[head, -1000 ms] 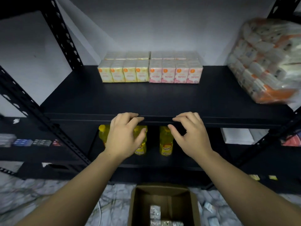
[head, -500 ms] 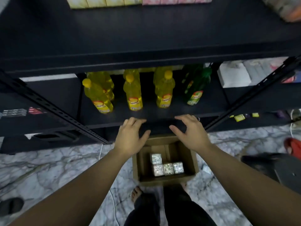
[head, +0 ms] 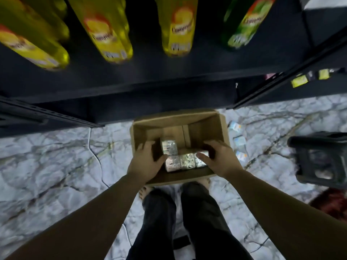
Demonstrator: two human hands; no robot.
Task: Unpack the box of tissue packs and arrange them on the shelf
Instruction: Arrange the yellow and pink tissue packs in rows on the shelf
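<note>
Fingers (head: pixel 144 147) of the left hand (head: pixel 144 162) are spread and loosely bent, holding nothing, at the left wall of the open cardboard box (head: pixel 219 124) on the floor (head: pixel 56 166), while the right hand (head: pixel 219 158) reaches in from the right with curved fingers and thumb at the rightmost of four silvery tissue packs (head: pixel 180 158), though whether it grips is unclear. Three packs line the box's near wall and one sits behind the leftmost; above, three yellow bottles (head: pixel 107 29) and one green bottle (head: pixel 244 21) stand on the shelf (head: pixel 131 79). Half a second ago both hands hovered above the box rim; both arms now stretch down, hands inside.
</note>
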